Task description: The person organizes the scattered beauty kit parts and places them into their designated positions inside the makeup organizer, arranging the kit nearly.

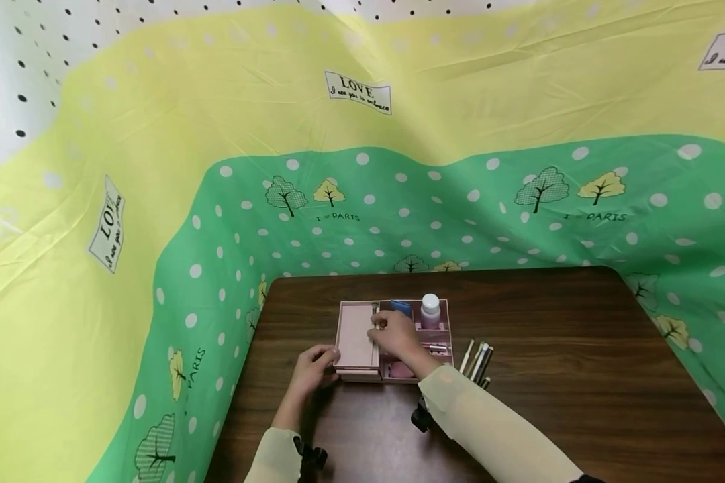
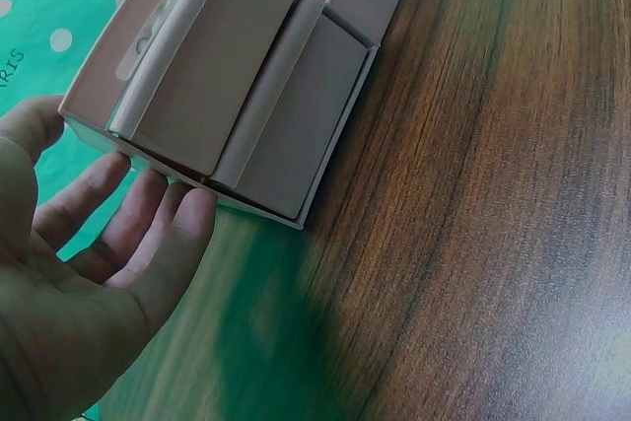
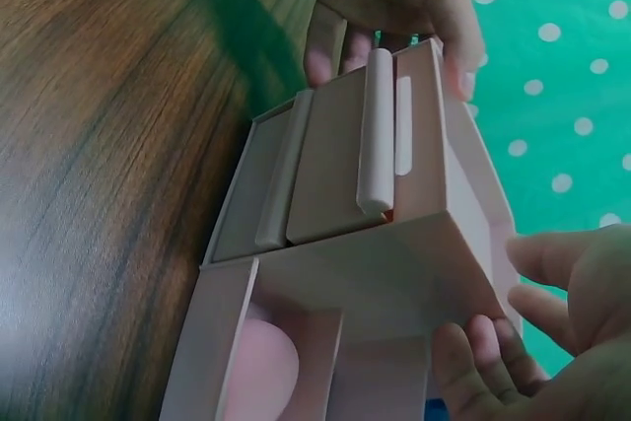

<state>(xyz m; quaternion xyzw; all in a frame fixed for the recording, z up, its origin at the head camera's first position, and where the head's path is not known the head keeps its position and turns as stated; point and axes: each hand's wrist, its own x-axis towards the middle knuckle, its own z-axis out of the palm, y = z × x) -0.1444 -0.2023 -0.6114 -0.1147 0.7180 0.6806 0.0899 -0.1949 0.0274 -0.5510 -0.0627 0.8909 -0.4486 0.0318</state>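
A pink desk organizer stands on the table, with two drawers in its left part. My left hand is at its left side; in the left wrist view the fingertips touch the lower edge and drawer fronts, the fingers fairly straight. My right hand reaches over the organizer, bent thumb and forefinger at a narrow groove along the lid's right edge. A dark-tipped makeup brush shows in that groove, just beyond the fingertips. I cannot tell whether the fingers grip it, since the lid's rim hides their tips in the right wrist view.
In the right compartments are a white-capped bottle, a blue item, a pink-and-silver tube and a round pink item. Several slim brushes or pencils lie right of the organizer. A patterned curtain encloses the table's back and sides.
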